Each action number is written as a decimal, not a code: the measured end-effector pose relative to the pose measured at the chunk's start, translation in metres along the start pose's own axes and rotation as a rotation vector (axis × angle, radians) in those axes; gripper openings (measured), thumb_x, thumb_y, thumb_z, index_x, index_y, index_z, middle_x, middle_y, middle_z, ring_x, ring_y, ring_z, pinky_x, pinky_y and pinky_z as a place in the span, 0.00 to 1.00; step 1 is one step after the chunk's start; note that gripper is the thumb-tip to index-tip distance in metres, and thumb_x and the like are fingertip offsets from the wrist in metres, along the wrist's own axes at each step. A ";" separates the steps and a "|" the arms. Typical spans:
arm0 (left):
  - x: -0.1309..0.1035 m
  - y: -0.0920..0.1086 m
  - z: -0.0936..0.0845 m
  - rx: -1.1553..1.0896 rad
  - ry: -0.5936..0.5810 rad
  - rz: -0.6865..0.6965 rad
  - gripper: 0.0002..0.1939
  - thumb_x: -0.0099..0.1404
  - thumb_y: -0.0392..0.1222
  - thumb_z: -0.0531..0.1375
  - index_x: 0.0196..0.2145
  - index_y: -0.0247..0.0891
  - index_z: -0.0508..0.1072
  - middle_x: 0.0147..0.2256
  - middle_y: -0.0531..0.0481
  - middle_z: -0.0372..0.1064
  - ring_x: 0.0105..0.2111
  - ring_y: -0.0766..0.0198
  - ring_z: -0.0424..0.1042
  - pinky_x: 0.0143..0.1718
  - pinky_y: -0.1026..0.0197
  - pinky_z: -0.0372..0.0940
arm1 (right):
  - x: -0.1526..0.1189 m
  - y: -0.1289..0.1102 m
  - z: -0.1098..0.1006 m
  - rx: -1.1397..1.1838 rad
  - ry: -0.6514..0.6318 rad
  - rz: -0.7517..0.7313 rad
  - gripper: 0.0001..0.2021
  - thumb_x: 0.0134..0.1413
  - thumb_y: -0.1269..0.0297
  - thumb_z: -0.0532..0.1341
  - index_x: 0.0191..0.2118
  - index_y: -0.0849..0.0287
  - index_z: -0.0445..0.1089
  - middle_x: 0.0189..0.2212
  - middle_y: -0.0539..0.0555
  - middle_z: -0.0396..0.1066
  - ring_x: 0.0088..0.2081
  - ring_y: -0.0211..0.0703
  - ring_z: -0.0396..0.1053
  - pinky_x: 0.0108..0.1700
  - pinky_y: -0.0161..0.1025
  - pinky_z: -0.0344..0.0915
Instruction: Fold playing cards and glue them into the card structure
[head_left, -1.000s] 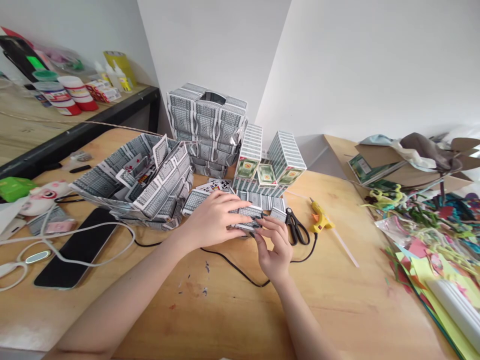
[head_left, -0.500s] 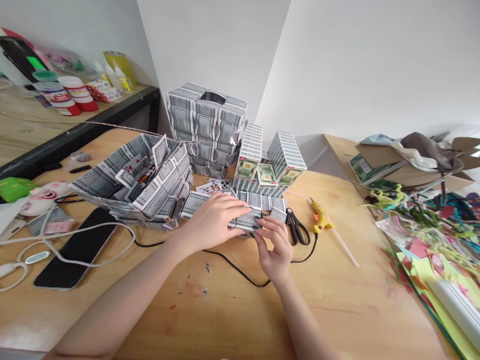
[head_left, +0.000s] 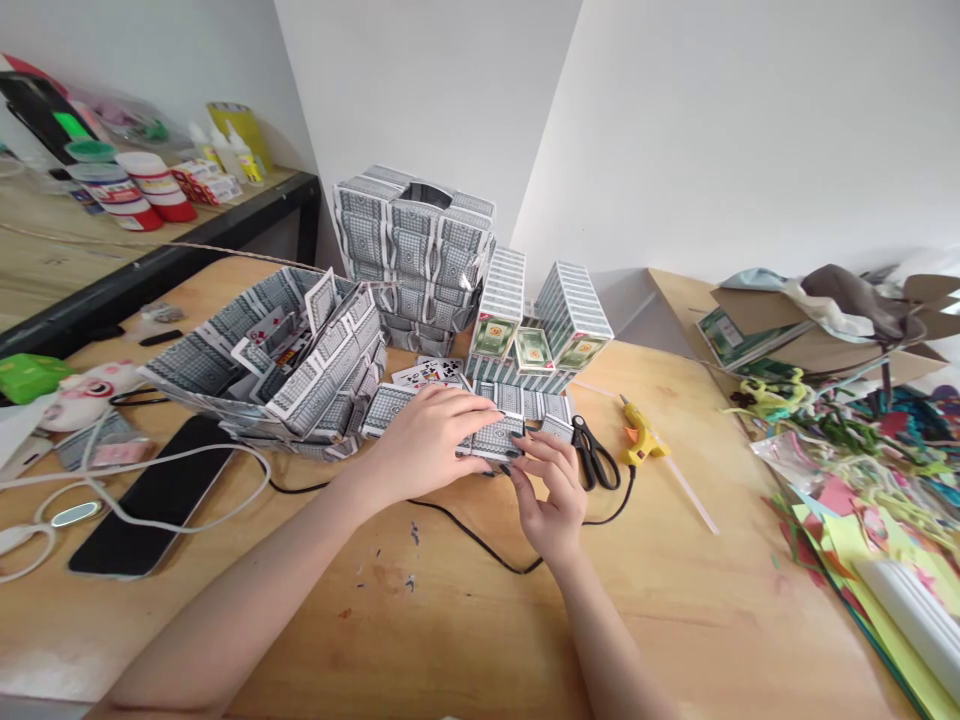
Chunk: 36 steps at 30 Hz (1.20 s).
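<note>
My left hand is closed on a small block of grey-backed playing cards, its thumb along the near edge and its fingers over the top. At the block's right end, the fingers and thumb of my right hand pinch the edge. Whether the block is a stack or folded cards I cannot tell. Behind it lie more grey-backed cards, beside a few face-up cards. Another card piece sits left of my left hand, partly hidden by it.
A card-built bin holds loose cards at left; a tall card-built box and green card packs stand behind. Black-handled scissors and a yellow glue gun with its cord lie right. A phone rests left.
My fingertips have shifted slightly on the card block, the right thumb moving a little left along its near edge. The rest looks the same.
</note>
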<state>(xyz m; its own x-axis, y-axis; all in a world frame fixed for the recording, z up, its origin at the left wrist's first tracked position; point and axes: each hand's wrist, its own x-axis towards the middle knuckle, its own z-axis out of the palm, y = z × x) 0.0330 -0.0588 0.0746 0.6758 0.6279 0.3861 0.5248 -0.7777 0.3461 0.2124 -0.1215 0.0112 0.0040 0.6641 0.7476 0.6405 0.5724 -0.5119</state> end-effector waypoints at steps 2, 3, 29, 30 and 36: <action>0.000 0.000 0.000 0.000 -0.005 -0.001 0.21 0.54 0.43 0.61 0.46 0.42 0.67 0.48 0.51 0.66 0.48 0.58 0.62 0.50 0.53 0.55 | 0.000 0.001 0.000 0.003 -0.004 0.002 0.09 0.47 0.78 0.60 0.33 0.56 0.67 0.37 0.54 0.72 0.45 0.49 0.64 0.43 0.53 0.64; -0.001 0.000 0.000 0.000 -0.008 -0.002 0.21 0.54 0.43 0.61 0.46 0.42 0.67 0.48 0.51 0.66 0.48 0.58 0.62 0.50 0.53 0.55 | 0.000 0.001 0.000 0.006 -0.007 0.003 0.09 0.47 0.78 0.60 0.33 0.56 0.67 0.37 0.54 0.72 0.45 0.49 0.64 0.43 0.53 0.64; -0.002 0.000 -0.011 -0.044 -0.075 -0.031 0.19 0.58 0.45 0.57 0.48 0.46 0.67 0.50 0.52 0.64 0.51 0.57 0.60 0.53 0.50 0.51 | -0.001 0.001 0.000 -0.008 0.002 -0.006 0.07 0.48 0.75 0.59 0.33 0.56 0.67 0.37 0.55 0.72 0.44 0.49 0.65 0.42 0.53 0.64; -0.002 -0.001 -0.011 -0.048 -0.083 -0.032 0.18 0.59 0.44 0.56 0.48 0.46 0.67 0.50 0.52 0.64 0.51 0.57 0.60 0.53 0.50 0.51 | -0.001 0.001 0.000 -0.007 0.004 -0.005 0.08 0.48 0.76 0.59 0.33 0.56 0.67 0.37 0.55 0.72 0.44 0.50 0.65 0.42 0.53 0.64; -0.001 -0.001 -0.011 -0.064 -0.105 -0.031 0.17 0.60 0.42 0.54 0.48 0.48 0.66 0.50 0.54 0.64 0.50 0.59 0.60 0.54 0.50 0.50 | -0.001 -0.001 0.000 -0.008 0.005 -0.012 0.08 0.48 0.76 0.59 0.33 0.56 0.67 0.37 0.55 0.72 0.44 0.49 0.65 0.42 0.53 0.64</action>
<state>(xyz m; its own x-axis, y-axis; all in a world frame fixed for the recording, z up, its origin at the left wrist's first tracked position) 0.0259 -0.0583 0.0830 0.7122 0.6420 0.2841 0.5140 -0.7524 0.4119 0.2117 -0.1227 0.0106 0.0000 0.6547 0.7559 0.6466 0.5766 -0.4994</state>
